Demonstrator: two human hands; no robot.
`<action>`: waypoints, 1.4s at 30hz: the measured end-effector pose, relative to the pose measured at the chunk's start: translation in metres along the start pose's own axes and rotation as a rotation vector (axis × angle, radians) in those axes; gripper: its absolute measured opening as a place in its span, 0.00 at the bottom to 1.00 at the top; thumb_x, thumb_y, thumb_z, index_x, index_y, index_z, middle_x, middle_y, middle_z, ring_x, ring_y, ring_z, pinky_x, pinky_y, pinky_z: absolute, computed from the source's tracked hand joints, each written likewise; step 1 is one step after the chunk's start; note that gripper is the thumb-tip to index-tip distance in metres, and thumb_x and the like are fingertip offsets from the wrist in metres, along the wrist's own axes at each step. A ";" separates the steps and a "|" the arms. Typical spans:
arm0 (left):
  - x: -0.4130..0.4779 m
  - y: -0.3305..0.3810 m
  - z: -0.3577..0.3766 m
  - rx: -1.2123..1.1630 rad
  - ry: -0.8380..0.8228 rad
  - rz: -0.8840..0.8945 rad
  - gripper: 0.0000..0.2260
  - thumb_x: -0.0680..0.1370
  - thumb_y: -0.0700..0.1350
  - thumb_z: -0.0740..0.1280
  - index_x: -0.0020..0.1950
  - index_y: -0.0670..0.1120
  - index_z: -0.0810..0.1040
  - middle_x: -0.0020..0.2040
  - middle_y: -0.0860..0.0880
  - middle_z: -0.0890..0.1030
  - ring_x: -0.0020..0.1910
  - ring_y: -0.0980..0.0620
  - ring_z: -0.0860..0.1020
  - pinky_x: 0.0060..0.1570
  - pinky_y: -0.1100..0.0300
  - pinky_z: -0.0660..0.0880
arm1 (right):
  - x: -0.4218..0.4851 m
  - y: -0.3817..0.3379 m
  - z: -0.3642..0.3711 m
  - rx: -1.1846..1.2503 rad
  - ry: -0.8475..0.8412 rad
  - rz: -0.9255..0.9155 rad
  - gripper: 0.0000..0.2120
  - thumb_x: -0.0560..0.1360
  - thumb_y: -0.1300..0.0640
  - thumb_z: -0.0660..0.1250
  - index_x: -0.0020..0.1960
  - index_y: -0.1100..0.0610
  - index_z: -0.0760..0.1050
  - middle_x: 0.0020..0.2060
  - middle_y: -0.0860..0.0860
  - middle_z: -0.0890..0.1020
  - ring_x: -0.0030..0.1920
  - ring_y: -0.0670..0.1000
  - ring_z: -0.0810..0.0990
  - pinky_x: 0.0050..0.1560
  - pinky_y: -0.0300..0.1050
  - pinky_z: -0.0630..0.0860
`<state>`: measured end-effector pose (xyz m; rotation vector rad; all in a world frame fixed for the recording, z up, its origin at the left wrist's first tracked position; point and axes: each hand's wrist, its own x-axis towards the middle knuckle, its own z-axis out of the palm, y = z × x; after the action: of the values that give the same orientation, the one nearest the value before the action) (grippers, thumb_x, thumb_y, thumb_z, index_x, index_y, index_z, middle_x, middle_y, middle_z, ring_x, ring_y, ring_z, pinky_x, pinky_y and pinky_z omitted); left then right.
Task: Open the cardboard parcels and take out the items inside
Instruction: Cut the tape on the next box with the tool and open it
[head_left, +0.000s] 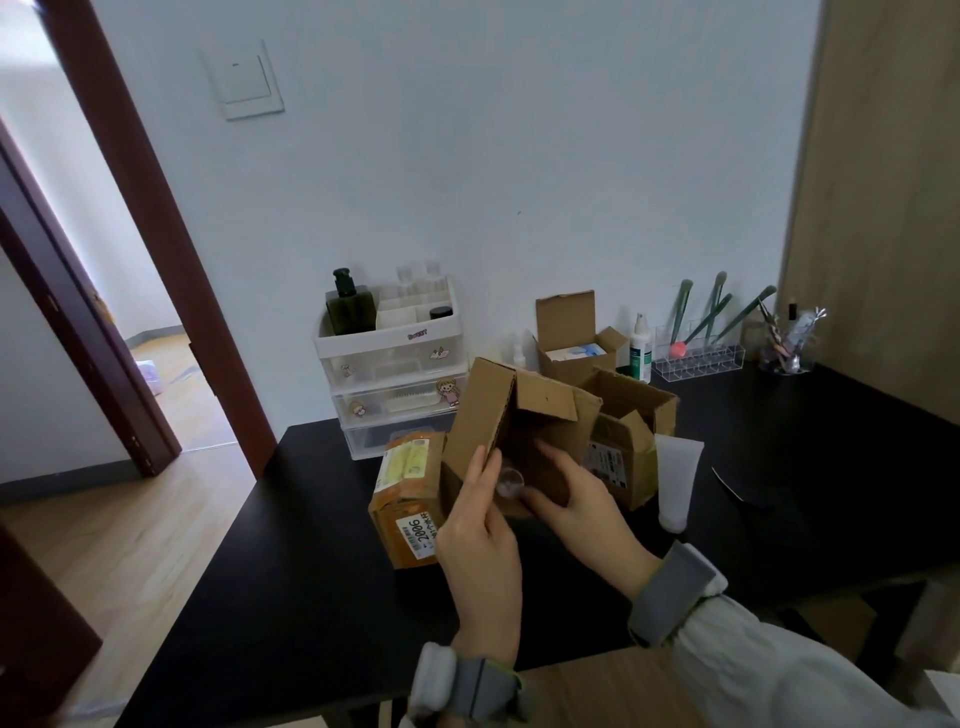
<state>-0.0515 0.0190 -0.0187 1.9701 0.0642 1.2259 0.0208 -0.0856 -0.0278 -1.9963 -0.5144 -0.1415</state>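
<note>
An open cardboard parcel (485, 415) is tipped toward me above the black table (291, 545). My left hand (480, 535) grips its left wall at the opening. My right hand (576, 499) reaches into the opening, and its fingers pinch a small clear round item (510, 480) at the box mouth. A sealed parcel (410, 499) wrapped in yellow tape, with a "2006" label, lies just left of the held box. Behind on the right stands another open parcel (631, 421), and a third open box (571, 338) with white-blue contents stands by the wall.
A white tube (675, 483) stands cap-down right of the parcels. A white drawer organiser (395, 374) with a dark pump bottle (348, 306) sits at the back wall. A spray bottle (640, 348), a clear brush rack (698, 358) and a pen cup (787, 348) line the back right. An open doorway (104, 312) is left.
</note>
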 end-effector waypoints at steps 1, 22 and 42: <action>0.002 0.000 0.000 0.005 -0.012 -0.013 0.23 0.74 0.27 0.63 0.64 0.48 0.76 0.64 0.49 0.77 0.63 0.64 0.70 0.60 0.79 0.61 | 0.000 0.000 0.000 -0.022 0.003 0.002 0.26 0.75 0.50 0.67 0.71 0.43 0.63 0.67 0.50 0.73 0.66 0.52 0.72 0.66 0.52 0.71; -0.013 -0.003 -0.002 0.074 -0.119 -0.200 0.13 0.76 0.33 0.64 0.47 0.50 0.82 0.56 0.51 0.80 0.54 0.80 0.67 0.51 0.83 0.62 | 0.007 -0.009 -0.010 -0.503 -0.222 -0.198 0.18 0.72 0.42 0.66 0.61 0.34 0.69 0.69 0.44 0.22 0.74 0.59 0.30 0.72 0.67 0.41; 0.004 0.011 -0.003 0.112 -0.128 -0.139 0.13 0.77 0.36 0.62 0.57 0.48 0.79 0.55 0.50 0.82 0.55 0.55 0.79 0.56 0.57 0.76 | 0.009 -0.025 -0.025 -0.725 -0.154 -0.240 0.17 0.73 0.44 0.66 0.61 0.40 0.73 0.77 0.49 0.36 0.73 0.62 0.29 0.65 0.60 0.30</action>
<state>-0.0555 0.0150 -0.0087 2.0989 0.2055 1.0234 0.0213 -0.0948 0.0076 -2.6551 -0.8943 -0.3651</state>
